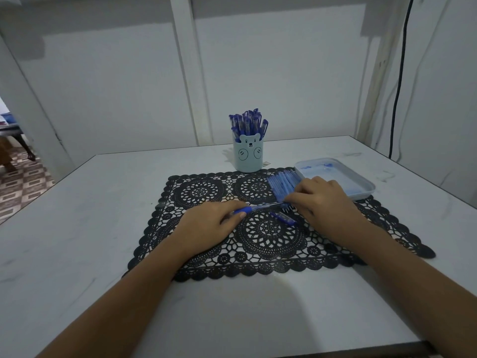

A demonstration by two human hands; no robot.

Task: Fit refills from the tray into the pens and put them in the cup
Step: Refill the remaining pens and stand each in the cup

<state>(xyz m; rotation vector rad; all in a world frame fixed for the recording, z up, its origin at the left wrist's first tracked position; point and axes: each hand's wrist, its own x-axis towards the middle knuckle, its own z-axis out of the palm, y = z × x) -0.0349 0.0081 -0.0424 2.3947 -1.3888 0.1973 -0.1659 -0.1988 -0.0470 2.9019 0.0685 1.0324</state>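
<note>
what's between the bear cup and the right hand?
Head view: a row of blue pens lying side by side on the lace mat, between cup and right hand.

Your right hand point(322, 200) covers one end of the pen point(260, 208) and the near ends of the pen row point(281, 184). The small blue bits point(327, 165) in the tray point(367, 189) are too blurred to name.

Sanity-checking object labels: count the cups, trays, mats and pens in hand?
Cup: 1
Tray: 1
Mat: 1
Pen held by left hand and right hand: 1
Total: 4
Not counted: pens in the cup and pen row, too packed.
</note>
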